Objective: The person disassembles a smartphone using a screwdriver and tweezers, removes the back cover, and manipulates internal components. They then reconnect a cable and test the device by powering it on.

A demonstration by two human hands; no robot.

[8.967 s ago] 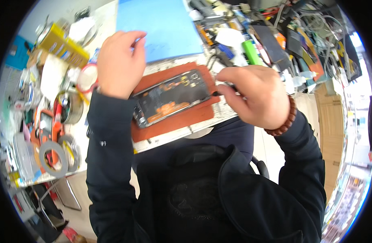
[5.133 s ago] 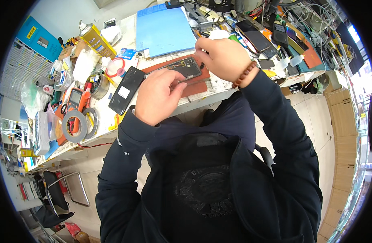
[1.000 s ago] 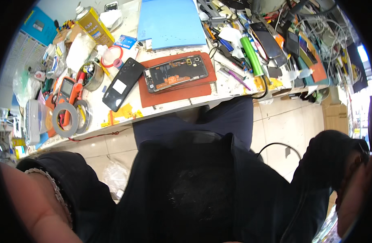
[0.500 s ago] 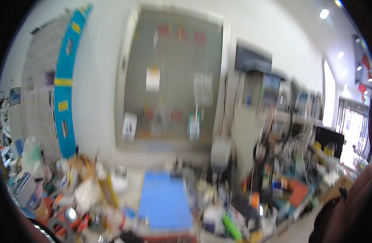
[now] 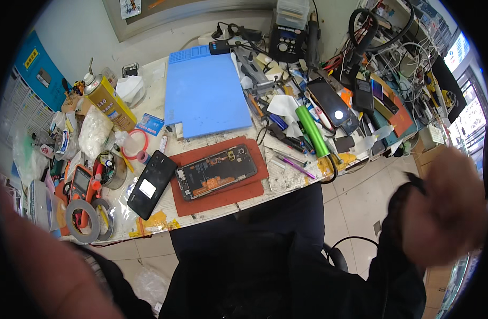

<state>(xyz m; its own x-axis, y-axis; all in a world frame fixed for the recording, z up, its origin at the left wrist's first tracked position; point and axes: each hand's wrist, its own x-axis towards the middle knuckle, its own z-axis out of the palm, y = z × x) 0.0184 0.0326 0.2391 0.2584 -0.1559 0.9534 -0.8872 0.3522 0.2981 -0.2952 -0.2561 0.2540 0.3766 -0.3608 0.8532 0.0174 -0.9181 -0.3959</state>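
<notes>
Both hands are raised close to the camera, away from the bench, and blurred. My left hand [image 5: 47,260] fills the lower left corner, with its fingers not distinguishable. At the right edge my right hand [image 5: 443,212] comes out of a dark sleeve; whether its fingers are closed does not show. Between them on the bench, an opened phone [image 5: 217,173] with its inner parts and orange flex exposed lies on a reddish-brown mat [image 5: 188,204]. Beside it, at a slant, rests a black phone back cover [image 5: 151,186] with a white label. Neither hand touches these things.
A blue work mat [image 5: 204,93] lies behind the phone. At left stand a yellow can [image 5: 111,101], an orange multimeter [image 5: 81,183] and tape rolls [image 5: 83,220]. On the right are a green cylindrical tool [image 5: 312,130], another dark phone [image 5: 329,101] and tangled cables [image 5: 401,64].
The view has swung down from the wall and cabinet to the bench. The opened phone now shows, and both hands take up more of the picture at the sides.
</notes>
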